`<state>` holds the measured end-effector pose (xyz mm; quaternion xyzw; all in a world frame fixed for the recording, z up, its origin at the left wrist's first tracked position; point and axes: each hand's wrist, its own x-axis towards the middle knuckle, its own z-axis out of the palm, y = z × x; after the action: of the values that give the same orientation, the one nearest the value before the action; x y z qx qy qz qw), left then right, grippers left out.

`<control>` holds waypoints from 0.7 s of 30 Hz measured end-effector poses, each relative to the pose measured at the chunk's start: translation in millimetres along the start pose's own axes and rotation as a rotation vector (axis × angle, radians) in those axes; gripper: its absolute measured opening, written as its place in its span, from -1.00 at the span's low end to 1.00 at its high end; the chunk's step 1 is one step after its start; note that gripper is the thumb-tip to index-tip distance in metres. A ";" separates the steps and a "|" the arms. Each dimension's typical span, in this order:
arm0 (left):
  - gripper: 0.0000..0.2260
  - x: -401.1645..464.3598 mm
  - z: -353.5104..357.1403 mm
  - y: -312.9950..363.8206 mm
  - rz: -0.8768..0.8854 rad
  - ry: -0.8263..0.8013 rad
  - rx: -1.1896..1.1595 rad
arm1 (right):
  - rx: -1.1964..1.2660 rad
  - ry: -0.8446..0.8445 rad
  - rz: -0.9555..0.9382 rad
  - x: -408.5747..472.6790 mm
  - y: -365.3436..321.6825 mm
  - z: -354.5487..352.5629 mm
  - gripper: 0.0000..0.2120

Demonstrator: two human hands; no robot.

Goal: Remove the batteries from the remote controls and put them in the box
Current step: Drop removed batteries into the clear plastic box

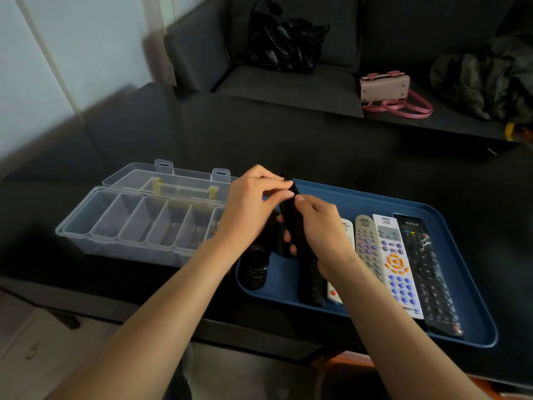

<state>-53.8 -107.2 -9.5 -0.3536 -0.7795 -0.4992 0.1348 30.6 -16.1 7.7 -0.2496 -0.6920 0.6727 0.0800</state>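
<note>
Head view: two hands over the left end of a blue tray (pixel 450 327) on a dark worktop (pixel 288 140). Right hand (pixel 323 235) is wrapped around a slim black remote (pixel 290 215), holding it raised above the tray, top end tilted away. Left hand (pixel 253 203) pinches the remote's upper end with curled fingertips. No battery can be made out; too dark to tell whether the cover is on or off.

Counted on the tray: five remotes lying side by side lengthwise. They are a black one (pixel 313 287) partly under the right wrist, a small white one (pixel 334 294) with a red button, mostly hidden, a grey one (pixel 367 246) with purple buttons, a white one (pixel 396 264) with orange and purple buttons, and a long black one (pixel 429 272) at the right. With the held one that makes six remotes. Some round black objects (pixel 255 269) sit at the tray's left edge, blurred, number unclear.

One clear plastic box (pixel 115 223) stands just left of the tray, lid open and hinged back, at least six compartments in a row; contents of the right ones dim, cannot tell.

Behind: one dark sofa (pixel 288 82) with one black bag (pixel 285 41), one pink handbag (pixel 386 88), one pile of green fabric (pixel 484 79).
</note>
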 end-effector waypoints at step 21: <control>-0.65 5.8 26.6 12.0 -0.568 -0.125 -0.425 | -0.013 -0.008 -0.013 -4.6 5.4 -29.0 -0.74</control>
<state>-45.9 -78.5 -10.5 -0.1727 -0.7321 -0.6451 -0.1340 48.8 7.6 5.8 -0.2431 -0.6981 0.6687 0.0799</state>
